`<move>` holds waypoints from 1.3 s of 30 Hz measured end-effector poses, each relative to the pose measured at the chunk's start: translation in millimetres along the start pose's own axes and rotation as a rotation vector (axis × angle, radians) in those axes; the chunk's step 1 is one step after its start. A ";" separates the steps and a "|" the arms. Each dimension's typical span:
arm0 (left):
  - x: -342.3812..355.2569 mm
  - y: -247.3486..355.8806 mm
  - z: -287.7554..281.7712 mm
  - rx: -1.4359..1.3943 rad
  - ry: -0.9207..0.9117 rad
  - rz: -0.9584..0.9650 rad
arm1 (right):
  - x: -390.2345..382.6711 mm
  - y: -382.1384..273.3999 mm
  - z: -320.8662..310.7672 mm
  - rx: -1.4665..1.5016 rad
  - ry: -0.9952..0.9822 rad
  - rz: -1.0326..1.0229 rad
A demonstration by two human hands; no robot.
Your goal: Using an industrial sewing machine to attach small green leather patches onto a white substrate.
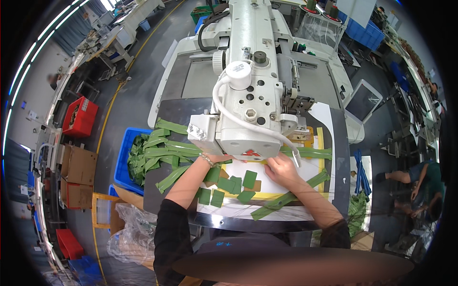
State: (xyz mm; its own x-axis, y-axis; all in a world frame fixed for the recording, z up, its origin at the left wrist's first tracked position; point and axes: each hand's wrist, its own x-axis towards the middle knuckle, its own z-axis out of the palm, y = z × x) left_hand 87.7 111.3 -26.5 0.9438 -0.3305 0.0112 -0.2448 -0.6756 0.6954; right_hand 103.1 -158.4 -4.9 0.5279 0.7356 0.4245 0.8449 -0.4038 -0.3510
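A large white industrial sewing machine [250,109] stands before me, its head over the work plate. My left hand [218,158] reaches under the left side of that head, fingers mostly hidden. My right hand [282,169] is on the other side, fingers bent together with the tips out of sight; what they hold cannot be made out. A green webbing strap [315,153] runs out to the right beyond it. Below the head lie several small green fabric squares [249,178] and a few brown ones. Another green strap [272,206] slants under my right forearm.
Green straps [164,151] spill over the table's left edge from a blue crate [123,164]. Clear plastic bags [131,233] sit at lower left. A tablet-like screen [363,101] stands on the right. Farther left are a red crate [81,116] and cardboard boxes [78,171]. Another person [424,186] is at far right.
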 end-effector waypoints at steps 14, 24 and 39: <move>-16.4 19.5 13.7 -0.083 -0.003 -0.205 | -3.1 4.0 3.4 -0.020 -0.001 0.021; -46.4 49.0 22.8 0.657 0.126 -0.076 | -8.4 1.6 -12.2 -0.113 -0.013 -0.256; -51.9 53.9 24.3 0.653 0.133 -0.102 | 41.2 27.2 -1.9 -0.259 0.168 0.239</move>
State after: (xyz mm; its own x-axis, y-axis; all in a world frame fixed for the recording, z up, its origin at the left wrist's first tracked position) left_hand 20.2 76.1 -7.0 0.9783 -0.1884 0.0862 -0.1979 -0.9728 0.1207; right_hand 148.0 -140.1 4.6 0.7014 0.5134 0.4945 0.6787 -0.6929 -0.2433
